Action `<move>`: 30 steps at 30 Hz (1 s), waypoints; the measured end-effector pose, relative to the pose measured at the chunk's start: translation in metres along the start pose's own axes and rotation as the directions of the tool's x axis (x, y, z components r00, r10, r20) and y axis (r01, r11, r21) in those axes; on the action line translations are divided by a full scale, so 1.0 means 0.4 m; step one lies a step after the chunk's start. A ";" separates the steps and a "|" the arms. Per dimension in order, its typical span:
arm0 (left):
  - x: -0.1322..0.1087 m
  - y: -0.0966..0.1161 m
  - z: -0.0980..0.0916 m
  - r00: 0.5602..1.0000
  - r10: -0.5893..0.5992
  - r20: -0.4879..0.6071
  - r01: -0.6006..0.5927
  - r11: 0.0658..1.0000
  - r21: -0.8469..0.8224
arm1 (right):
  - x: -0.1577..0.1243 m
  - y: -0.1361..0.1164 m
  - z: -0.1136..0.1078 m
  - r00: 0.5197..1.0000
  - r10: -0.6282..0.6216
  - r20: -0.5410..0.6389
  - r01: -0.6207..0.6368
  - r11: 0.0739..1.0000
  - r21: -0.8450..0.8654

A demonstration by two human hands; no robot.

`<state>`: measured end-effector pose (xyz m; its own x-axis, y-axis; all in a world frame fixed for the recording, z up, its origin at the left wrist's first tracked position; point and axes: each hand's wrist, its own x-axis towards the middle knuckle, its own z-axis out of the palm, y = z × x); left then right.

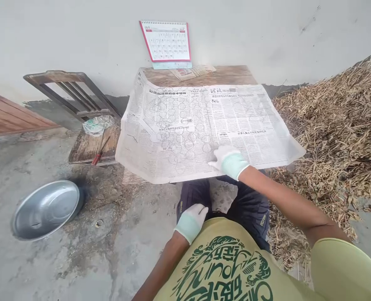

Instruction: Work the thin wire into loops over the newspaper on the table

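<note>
A spread sheet of newspaper (pixel 244 113) covers most of the small wooden table (pixel 235 75) and hangs past its near edge. Rows of drawn rings and some lines mark its left half. On the paper's near part lies my right hand (pixel 224 159), in a white glove with a mint cuff, fingers apart and nothing in them. My left hand (pixel 194 218), gloved alike, rests on my lap by the waist. It looks relaxed and holds nothing, its fingers partly turned from view.
A desk calendar (pixel 169 44) and a folded printed paper (pixel 188 73) are at the table's back. To the left stand a wooden chair (pixel 81 146) bearing a plastic bag (pixel 98 124) and red-handled screwdriver (pixel 99 155), and a metal basin (pixel 47 209). Dry stalks (pixel 336 138) pile up right.
</note>
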<state>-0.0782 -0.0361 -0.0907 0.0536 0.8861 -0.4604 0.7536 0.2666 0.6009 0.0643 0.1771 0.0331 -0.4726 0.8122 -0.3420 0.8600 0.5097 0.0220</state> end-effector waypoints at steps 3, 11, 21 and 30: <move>0.002 0.001 0.010 1.000 0.007 -0.011 -0.007 1.000 0.007 | -0.009 -0.013 0.026 0.996 -0.070 -0.057 0.066 0.995 -0.078; 0.011 0.015 0.020 0.997 0.074 -0.037 -0.074 0.997 0.015 | -0.022 0.006 0.035 0.996 0.047 -0.071 -0.049 0.998 -0.034; 0.014 0.032 0.020 0.992 0.118 -0.034 -0.115 0.991 0.068 | 0.027 -0.009 0.071 0.979 0.203 0.018 -0.204 0.968 0.144; 0.003 0.045 0.011 0.993 0.112 -0.031 -0.109 0.991 0.081 | -0.032 0.020 0.067 0.936 0.339 -0.101 -0.304 0.917 0.257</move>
<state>-0.0620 -0.0317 -0.0834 0.1171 0.9219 -0.3694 0.7939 0.1366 0.5925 0.0823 0.1633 0.0125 -0.1704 0.9610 -0.2178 0.9820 0.1475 -0.1176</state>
